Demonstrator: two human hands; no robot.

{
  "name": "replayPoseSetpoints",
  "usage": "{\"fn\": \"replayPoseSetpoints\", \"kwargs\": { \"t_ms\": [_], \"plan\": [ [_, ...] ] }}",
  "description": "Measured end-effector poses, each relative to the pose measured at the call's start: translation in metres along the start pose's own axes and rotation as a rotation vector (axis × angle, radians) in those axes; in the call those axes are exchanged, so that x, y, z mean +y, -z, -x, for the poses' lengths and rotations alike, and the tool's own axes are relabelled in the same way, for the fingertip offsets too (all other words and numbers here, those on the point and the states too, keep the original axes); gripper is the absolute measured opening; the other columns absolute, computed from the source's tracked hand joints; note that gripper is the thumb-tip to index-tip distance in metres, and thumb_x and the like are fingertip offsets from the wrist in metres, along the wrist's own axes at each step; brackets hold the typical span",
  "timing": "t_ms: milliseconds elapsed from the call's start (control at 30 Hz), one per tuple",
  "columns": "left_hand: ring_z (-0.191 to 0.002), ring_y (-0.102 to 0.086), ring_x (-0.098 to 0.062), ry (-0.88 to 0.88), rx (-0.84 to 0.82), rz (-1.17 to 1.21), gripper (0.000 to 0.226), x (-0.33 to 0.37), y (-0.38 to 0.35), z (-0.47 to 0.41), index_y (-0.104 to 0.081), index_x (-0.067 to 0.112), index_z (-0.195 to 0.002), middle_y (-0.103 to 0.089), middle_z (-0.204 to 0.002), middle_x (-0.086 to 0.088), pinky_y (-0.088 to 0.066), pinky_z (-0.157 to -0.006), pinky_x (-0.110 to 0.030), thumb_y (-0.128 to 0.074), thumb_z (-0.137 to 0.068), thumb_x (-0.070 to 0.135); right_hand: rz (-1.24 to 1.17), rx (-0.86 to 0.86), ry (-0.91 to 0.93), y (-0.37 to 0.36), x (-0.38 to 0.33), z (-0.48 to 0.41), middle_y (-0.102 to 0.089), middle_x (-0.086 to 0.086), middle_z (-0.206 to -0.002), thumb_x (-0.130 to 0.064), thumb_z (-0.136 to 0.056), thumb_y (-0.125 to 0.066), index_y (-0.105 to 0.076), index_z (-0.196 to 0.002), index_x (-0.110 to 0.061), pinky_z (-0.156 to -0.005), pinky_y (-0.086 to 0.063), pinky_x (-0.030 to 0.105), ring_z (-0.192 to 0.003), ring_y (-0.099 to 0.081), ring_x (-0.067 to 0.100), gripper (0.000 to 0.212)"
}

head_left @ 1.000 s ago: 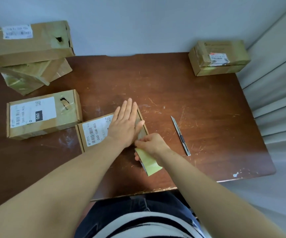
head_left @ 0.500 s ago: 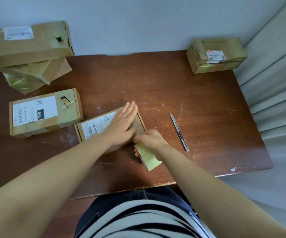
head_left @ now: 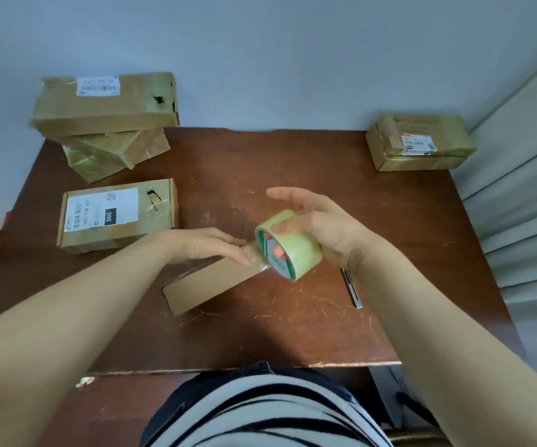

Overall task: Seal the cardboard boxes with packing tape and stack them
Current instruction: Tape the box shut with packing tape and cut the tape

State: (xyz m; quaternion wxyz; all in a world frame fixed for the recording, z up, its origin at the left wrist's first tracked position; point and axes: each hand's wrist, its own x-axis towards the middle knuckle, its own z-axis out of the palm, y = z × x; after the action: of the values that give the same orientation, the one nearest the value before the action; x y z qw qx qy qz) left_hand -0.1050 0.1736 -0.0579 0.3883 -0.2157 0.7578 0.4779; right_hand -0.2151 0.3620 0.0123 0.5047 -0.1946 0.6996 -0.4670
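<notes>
Brown table: left hand flat on closed box; right hand grips tape roll.

Matt cardboard, glossy tape, scuffed wood.
The desk is dark brown wood, its sheen scratched pale in many places and chipped at the near edge. The near box shows plain, smooth, matt cardboard; the labelled box carries a white paper sticker. The stacked boxes and the far box are wrapped in shiny, wrinkled tape. The tape roll is glossy, yellowish clear plastic film. The knife looks like dull grey metal. The curtain is pale cloth in soft folds; the wall is flat and matt.
</notes>
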Motion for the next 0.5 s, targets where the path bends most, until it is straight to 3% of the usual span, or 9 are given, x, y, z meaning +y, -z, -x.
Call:
{"fn": "replayPoseSetpoints", "kwargs": {
  "t_ms": [100, 133, 167, 233, 267, 333, 400, 433, 500],
  "plan": [
    [-0.105, -0.056, 0.000, -0.170, 0.248, 0.100, 0.021, 0.011, 0.000, 0.007, -0.068, 0.032, -0.101, -0.067, -0.105, 0.004, -0.038, -0.097, -0.020, -0.074, -0.080, 0.030, -0.124, 0.023, 0.021, -0.010, -0.017, -0.022, -0.067, 0.008, -0.095, -0.002, -0.085, -0.066, -0.051, -0.132, -0.016, -0.058, -0.056, 0.026, -0.066, -0.069, 0.014, 0.051],
    [-0.100, -0.057, 0.002, -0.208, 0.328, 0.054, 0.024, 0.016, -0.003, 0.012, -0.065, 0.031, -0.102, -0.065, -0.102, 0.001, -0.040, -0.090, -0.016, -0.073, -0.081, 0.025, -0.158, 0.041, 0.025, -0.013, -0.025, -0.030, -0.068, 0.008, -0.088, -0.003, -0.087, -0.065, -0.049, -0.133, -0.012, -0.056, -0.056, 0.026, -0.061, -0.068, 0.015, 0.049],
    [-0.104, -0.055, 0.000, -0.210, 0.378, -0.037, 0.041, 0.019, -0.006, 0.013, -0.057, 0.031, -0.114, -0.062, -0.109, 0.003, -0.041, -0.090, -0.018, -0.075, -0.078, 0.029, -0.190, 0.055, 0.023, -0.016, -0.030, -0.038, -0.068, 0.011, -0.084, -0.004, -0.088, -0.064, -0.048, -0.133, -0.009, -0.056, -0.057, 0.027, -0.059, -0.067, 0.017, 0.048],
    [-0.114, -0.052, -0.011, -0.127, 0.485, -0.339, 0.082, 0.023, -0.018, 0.010, -0.036, 0.025, -0.137, -0.052, -0.122, 0.006, -0.044, -0.095, -0.029, -0.076, -0.071, 0.051, -0.226, 0.066, 0.043, -0.022, -0.040, -0.047, -0.065, 0.018, -0.080, -0.006, -0.091, -0.061, -0.043, -0.134, -0.006, -0.057, -0.056, 0.031, -0.054, -0.062, 0.023, 0.046],
    [-0.114, -0.052, -0.016, -0.085, 0.583, -0.515, 0.085, 0.022, -0.024, 0.007, -0.033, 0.020, -0.138, -0.052, -0.122, 0.004, -0.045, -0.093, -0.032, -0.071, -0.072, 0.059, -0.197, 0.081, 0.061, -0.024, -0.041, -0.051, -0.063, 0.019, -0.078, -0.009, -0.093, -0.060, -0.041, -0.135, -0.006, -0.057, -0.054, 0.032, -0.053, -0.059, 0.025, 0.046],
    [-0.115, -0.052, -0.022, -0.049, 0.774, -0.720, 0.073, 0.016, -0.028, -0.004, -0.035, 0.015, -0.136, -0.052, -0.121, -0.002, -0.043, -0.089, -0.035, -0.057, -0.083, 0.061, -0.033, 0.133, 0.104, -0.028, -0.041, -0.055, -0.065, 0.012, -0.078, -0.019, -0.094, -0.060, -0.043, -0.135, -0.011, -0.058, -0.053, 0.028, -0.054, -0.059, 0.022, 0.045],
    [-0.116, -0.051, -0.023, -0.052, 0.845, -0.728, 0.065, 0.012, -0.024, -0.014, -0.036, 0.016, -0.135, -0.052, -0.120, -0.002, -0.042, -0.088, -0.036, -0.052, -0.088, 0.057, 0.126, 0.205, 0.168, -0.030, -0.038, -0.052, -0.062, -0.003, -0.094, -0.026, -0.093, -0.060, -0.050, -0.131, -0.020, -0.059, -0.052, 0.016, -0.061, -0.062, 0.010, 0.040],
    [-0.116, -0.051, -0.023, -0.057, 0.842, -0.697, 0.061, 0.012, -0.020, -0.017, -0.036, 0.017, -0.134, -0.052, -0.118, -0.002, -0.041, -0.087, -0.037, -0.053, -0.089, 0.055, 0.157, 0.243, 0.200, -0.031, -0.034, -0.051, -0.060, -0.007, -0.103, -0.026, -0.092, -0.060, -0.054, -0.128, -0.023, -0.067, -0.054, 0.016, -0.074, -0.064, 0.008, 0.036],
    [-0.113, -0.051, -0.024, -0.048, 0.799, -0.618, 0.055, 0.011, -0.012, -0.019, -0.037, 0.020, -0.130, -0.051, -0.115, -0.003, -0.039, -0.083, -0.037, -0.057, -0.089, 0.051, 0.208, 0.291, 0.238, -0.034, -0.019, -0.045, -0.058, -0.008, -0.114, -0.025, -0.091, -0.061, -0.057, -0.124, -0.023, -0.089, -0.053, 0.029, -0.099, -0.063, 0.013, 0.033]
  ]
}}
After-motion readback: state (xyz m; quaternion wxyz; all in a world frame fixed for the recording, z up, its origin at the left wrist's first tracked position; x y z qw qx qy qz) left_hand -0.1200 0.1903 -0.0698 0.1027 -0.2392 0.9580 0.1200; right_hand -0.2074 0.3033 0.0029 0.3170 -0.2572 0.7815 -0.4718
